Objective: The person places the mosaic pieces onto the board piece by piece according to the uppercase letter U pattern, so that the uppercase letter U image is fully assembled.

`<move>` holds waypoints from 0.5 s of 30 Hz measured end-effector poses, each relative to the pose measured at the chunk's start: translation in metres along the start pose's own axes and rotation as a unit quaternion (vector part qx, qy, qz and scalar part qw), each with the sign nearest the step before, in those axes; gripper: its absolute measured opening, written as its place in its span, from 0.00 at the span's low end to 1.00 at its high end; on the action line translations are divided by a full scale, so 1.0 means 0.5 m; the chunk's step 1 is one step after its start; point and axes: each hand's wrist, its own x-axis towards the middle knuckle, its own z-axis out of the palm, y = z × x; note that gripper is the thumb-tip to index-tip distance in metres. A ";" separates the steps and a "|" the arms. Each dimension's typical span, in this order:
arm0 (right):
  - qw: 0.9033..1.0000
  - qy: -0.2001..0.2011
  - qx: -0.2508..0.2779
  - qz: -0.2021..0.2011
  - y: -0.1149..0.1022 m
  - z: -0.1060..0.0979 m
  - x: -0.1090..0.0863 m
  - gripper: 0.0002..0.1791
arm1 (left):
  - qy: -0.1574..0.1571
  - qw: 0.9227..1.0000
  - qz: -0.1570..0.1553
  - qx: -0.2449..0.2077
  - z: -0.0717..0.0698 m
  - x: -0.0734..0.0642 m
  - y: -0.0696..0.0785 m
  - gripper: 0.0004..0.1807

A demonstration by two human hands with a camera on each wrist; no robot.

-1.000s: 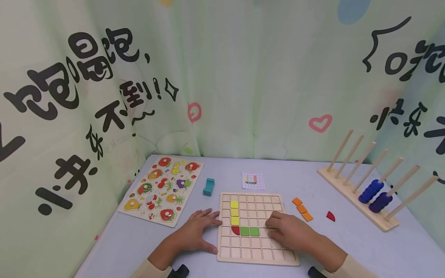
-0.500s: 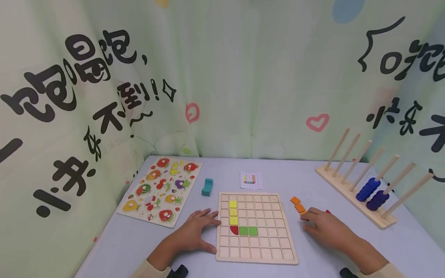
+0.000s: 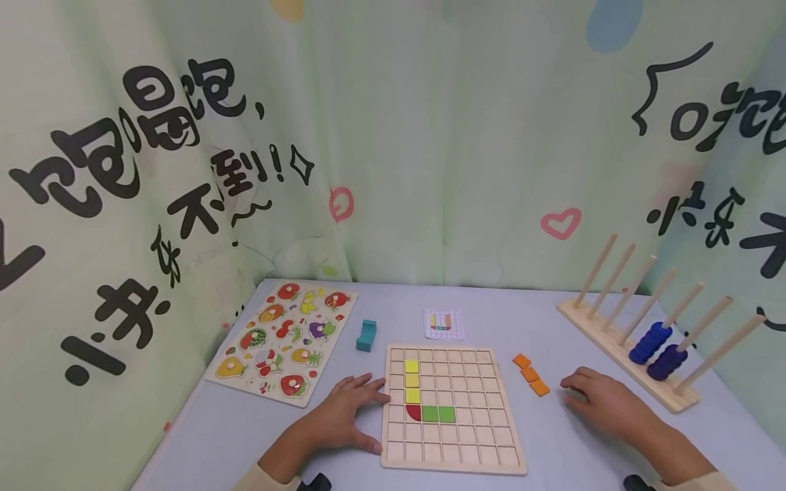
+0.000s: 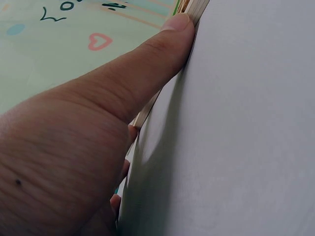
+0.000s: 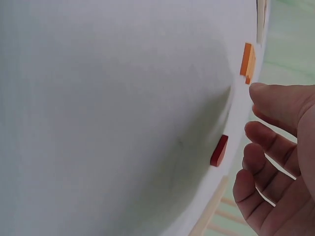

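Note:
My left hand (image 3: 346,417) rests at the left edge of a wooden grid board (image 3: 469,436), thumb and fingers spread; in the left wrist view the thumb (image 4: 152,54) touches the board's side. Set in the board are several yellow squares (image 3: 412,380), a red quarter-circle (image 3: 414,412) and two green squares (image 3: 439,414). My right hand (image 3: 604,404) hovers right of the board, fingers loosely bent around nothing. Below it on the table lies another red piece (image 5: 219,151), hidden in the head view. Orange squares (image 3: 531,374) lie between the board and that hand.
Behind the board lie a small pattern card (image 3: 445,325) and a teal block (image 3: 366,335). A fruit puzzle board (image 3: 285,339) is at the left. To the right stands a wooden peg rack (image 3: 614,342) with blue beads (image 3: 651,342) and dark purple beads (image 3: 666,362).
My right hand has left the board's right side, passed by the orange squares and moved further right over the loose red piece. My left hand stays at the board's edge.

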 end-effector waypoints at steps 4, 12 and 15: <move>1.000 0.004 -0.001 0.003 0.014 -0.005 0.001 0.11 | 0.000 1.000 0.006 0.001 0.000 0.000 -0.001 0.46; 1.000 0.011 -0.017 -0.003 0.042 -0.007 0.010 0.11 | -0.001 1.000 0.009 0.001 0.001 -0.003 -0.003 0.46; 1.000 -0.001 -0.017 0.005 0.052 -0.006 0.015 0.11 | -0.001 1.000 0.009 0.004 0.001 -0.001 -0.003 0.46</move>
